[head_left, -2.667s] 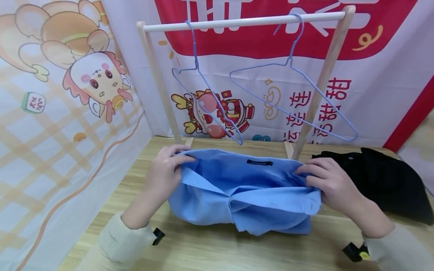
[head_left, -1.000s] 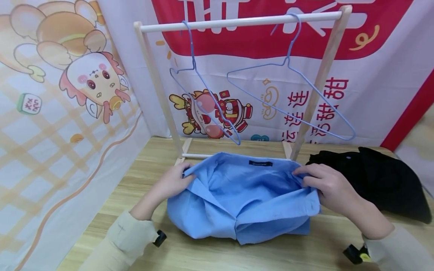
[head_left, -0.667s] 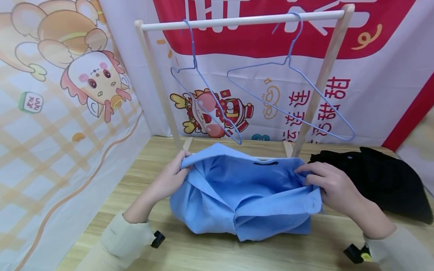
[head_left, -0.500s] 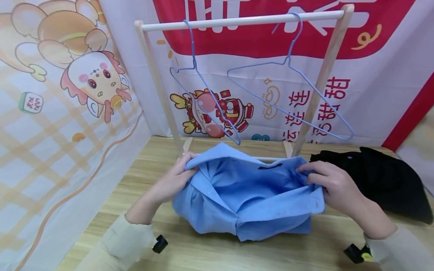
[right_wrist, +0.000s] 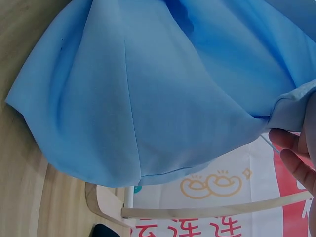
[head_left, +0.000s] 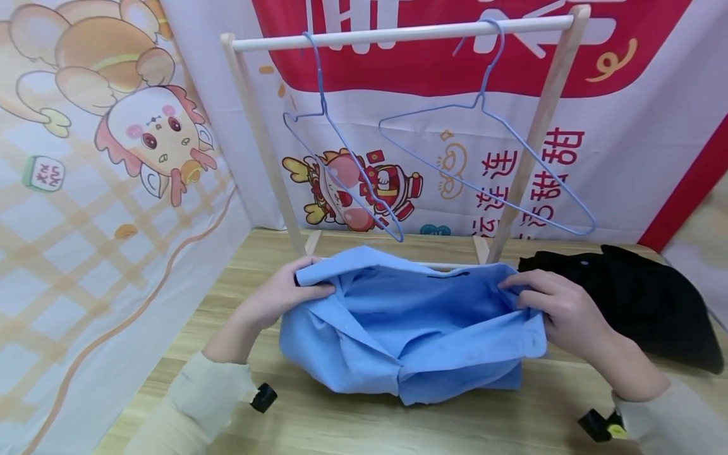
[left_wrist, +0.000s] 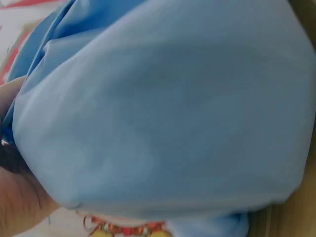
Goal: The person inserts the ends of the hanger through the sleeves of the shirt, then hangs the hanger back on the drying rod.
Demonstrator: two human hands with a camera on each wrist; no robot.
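A light blue garment [head_left: 358, 360] stands partly propped up on the wooden tabletop, its wide opening facing up. Its kind is not clear; a small dark label [head_left: 448, 274] shows, foreshortened, inside the far edge. My left hand [head_left: 272, 296] grips the left end of that edge, thumb on the inside. At the right end, my right hand [head_left: 565, 309] pinches the folded band, with fingertips inside the opening. Blue cloth [left_wrist: 168, 108] fills most of the left wrist view. In the right wrist view, a seam runs down the cloth [right_wrist: 168, 103] beside my fingers.
Behind the garment stands a small rack [head_left: 409, 31] with a white rail and wooden posts. Two blue wire hangers [head_left: 321, 104] hang from it, one left and one right. A black folded cloth item [head_left: 637, 309] lies on the tabletop [head_left: 341, 430] at right.
My left hand has shifted about along the garment's left edge, lifting it, and now sits slightly further left. The far edge has tipped forward, so less label shows. The right hand keeps its hold.
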